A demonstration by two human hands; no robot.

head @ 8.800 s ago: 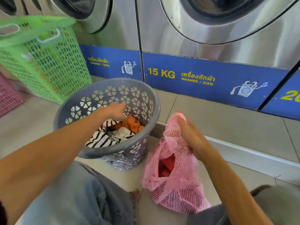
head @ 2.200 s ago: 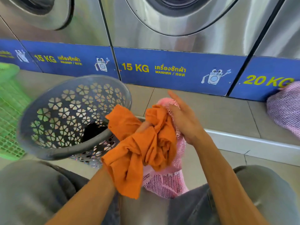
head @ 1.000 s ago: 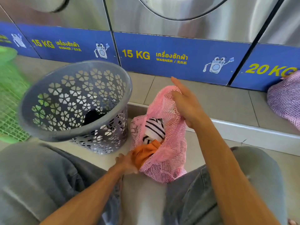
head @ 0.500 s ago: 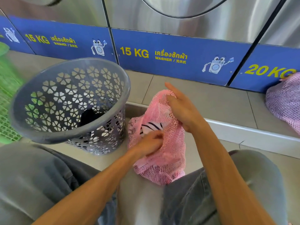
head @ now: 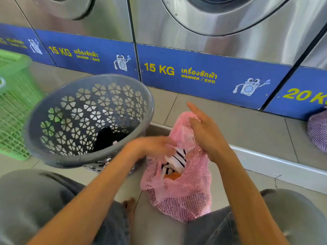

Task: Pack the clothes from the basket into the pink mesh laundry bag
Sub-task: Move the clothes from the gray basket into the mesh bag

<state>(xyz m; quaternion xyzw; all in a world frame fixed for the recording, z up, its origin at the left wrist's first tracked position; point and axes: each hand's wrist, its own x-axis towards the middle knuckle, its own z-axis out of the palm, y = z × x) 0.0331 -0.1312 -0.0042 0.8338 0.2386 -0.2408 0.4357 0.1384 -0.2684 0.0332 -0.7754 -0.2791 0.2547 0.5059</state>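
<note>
I look down between my knees at a tiled floor (head: 238, 126) in front of a row of washers (head: 212, 41). My right hand (head: 207, 135) grips the upper edge of the pink bag (head: 178, 193), bunching the mesh in a closed hold with the forefinger sticking out straight, and keeps the mouth lifted. The bag stands on the floor just beside the grey basket (head: 53, 156), right of it, and its lower part bulges. My left hand (head: 152, 145) is at the mouth of the bag, fingers extended and loosely spread; it is blurred, and I cannot tell whether it has hold of anything. Directly below its fingertips a striped garment (head: 177, 158), black on white, sits in the opening, with a patch of orange cloth (head: 172, 175) under it, both inside the mesh. The basket tilts toward me; a black garment (head: 108, 138) lies at its bottom, and I see no other clothes clearly in it. A green basket (head: 12, 110) stands at the left edge, behind the grey one. A second mesh bag (head: 318, 129), paler, rests on the raised step at the far right, well apart from the pink bag. Grey trousers cover both my knees at the bottom of the view.
</note>
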